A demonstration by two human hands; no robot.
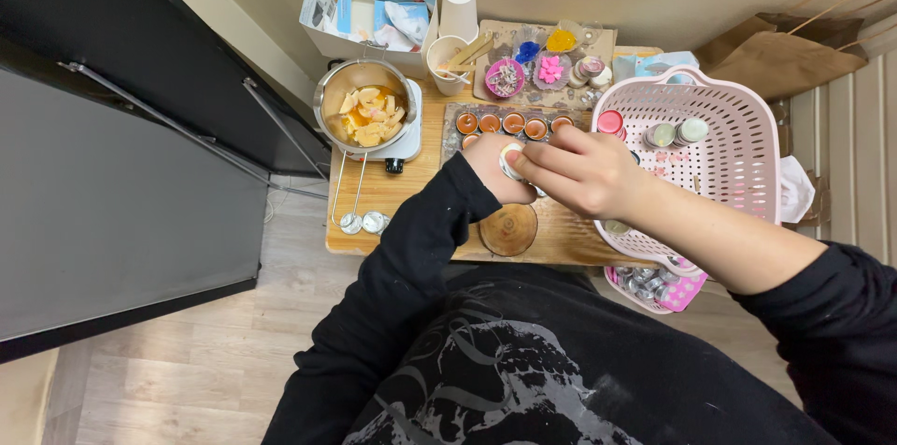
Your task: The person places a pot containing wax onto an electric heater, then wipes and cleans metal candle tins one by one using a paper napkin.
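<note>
Wooden and pale, the bench [392, 197] fills the middle of what I see from above, pushed against a beige wall with a dark cabinet [121, 127] to its left. On its right end sits a pink plastic basket [738, 155], its lattice wall overhanging the bench edge, with a few small lidded pots inside. At the left end a steel pot [329, 90] rests on a small white hotplate [411, 132], holding yellow and orange wax chunks [371, 115]. Behind it stand an open cardboard box [322, 6] and two paper cups, one upturned. A dark tray [450, 118] in the middle carries a row of small round tins filled with brown wax [512, 123]. Nearer me lies a round wood slice [508, 229], just beside my left sleeve.

I have both hands together over the front edge of the tray. My left hand [491, 169] has its grip curled around a small white round tin [511, 161], clasping it from below. My right hand [579, 169] reaches across from the basket side, its fingers [542, 163] pinched on the top of that same tin. So the tin sits between both hands, above the bench, just in front of the tray.
</note>
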